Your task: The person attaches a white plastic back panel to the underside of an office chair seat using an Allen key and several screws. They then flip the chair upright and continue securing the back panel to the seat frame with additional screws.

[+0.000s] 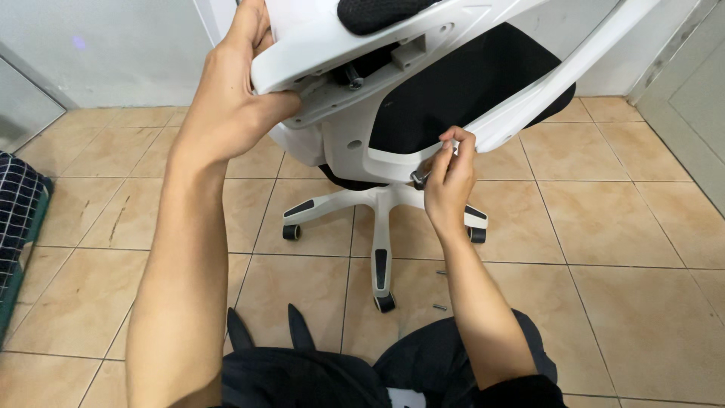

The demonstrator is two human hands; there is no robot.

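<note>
Two hands at a white office chair [355, 143] above the tiled floor [619, 249]: left hand [234, 98] gripping its frame, right hand [449, 177] pinching a small metal tool [420, 178] at the backrest edge.

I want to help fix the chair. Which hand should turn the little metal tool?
Right, probably: the right hand already pinches the metal tool under the chair frame, while the left hand is busy gripping it.

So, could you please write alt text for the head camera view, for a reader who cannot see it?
A person's left hand grips the white frame of an office chair tipped toward them, while the right hand holds a small metal tool at the frame's lower edge. The chair's wheeled base stands on a beige tiled floor where small screws lie.
</note>
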